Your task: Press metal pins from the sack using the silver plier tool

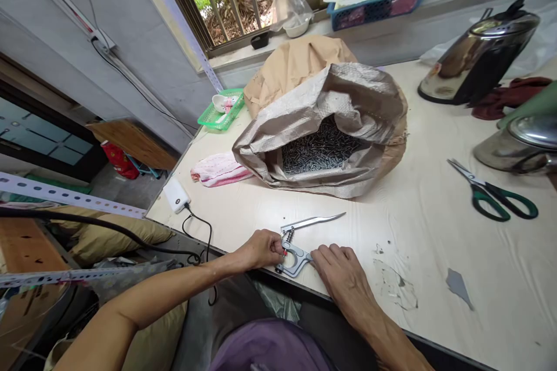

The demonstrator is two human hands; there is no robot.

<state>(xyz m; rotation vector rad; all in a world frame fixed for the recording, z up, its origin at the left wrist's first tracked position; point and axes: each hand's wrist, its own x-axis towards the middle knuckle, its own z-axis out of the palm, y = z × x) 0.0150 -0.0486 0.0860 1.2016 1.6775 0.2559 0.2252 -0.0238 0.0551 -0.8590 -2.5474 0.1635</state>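
Note:
In front of me at the table's near edge are grey hand-press pliers, with a coil spring, a curved throat and a long upper handle angled away from the body. My right hand lies over the lower handle, fingers curled on it, pressing it against the table. My left hand is pinched at the jaw end, beside a small red part. What the left fingertips hold is hidden. Beyond the pliers, an open woven sack shows many small dark metal pieces inside.
Green-handled scissors, a steel kettle and another metal pot stand on the right. To the left lie a white power bank with a cable, a pink cloth and a green basket. A grey scrap lies right.

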